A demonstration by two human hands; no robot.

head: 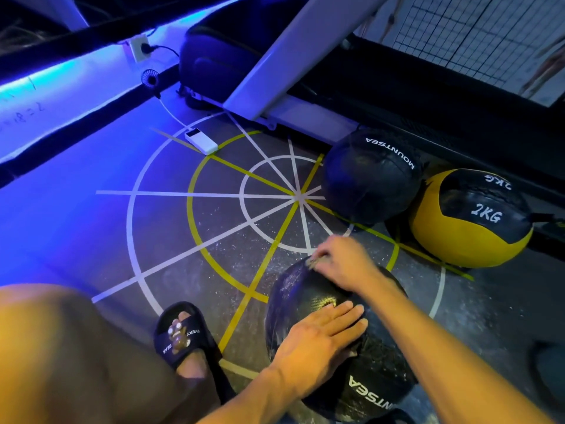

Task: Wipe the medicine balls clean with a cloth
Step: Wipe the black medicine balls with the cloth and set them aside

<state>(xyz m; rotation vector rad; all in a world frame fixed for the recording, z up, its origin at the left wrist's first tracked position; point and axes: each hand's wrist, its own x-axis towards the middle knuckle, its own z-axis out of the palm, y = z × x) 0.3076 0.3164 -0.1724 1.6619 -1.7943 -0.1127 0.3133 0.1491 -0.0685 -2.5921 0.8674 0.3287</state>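
Note:
A dusty black medicine ball (305,304) lies on the floor right in front of me. My left hand (318,335) rests flat on its top with straight fingers. My right hand (342,264) is on the ball's far side and grips a small bunched cloth (313,262), pressed against the ball. A second black ball (370,175) marked MOUNTSEA sits further back. Beside that one, to the right, is a yellow and black ball (470,218) marked 2KG.
The floor (214,215) carries white and yellow circle lines. A white power bank (201,141) with a cable lies at the back. A white machine frame (293,56) and a black base run behind the balls. My sandalled foot (180,335) stands left of the near ball.

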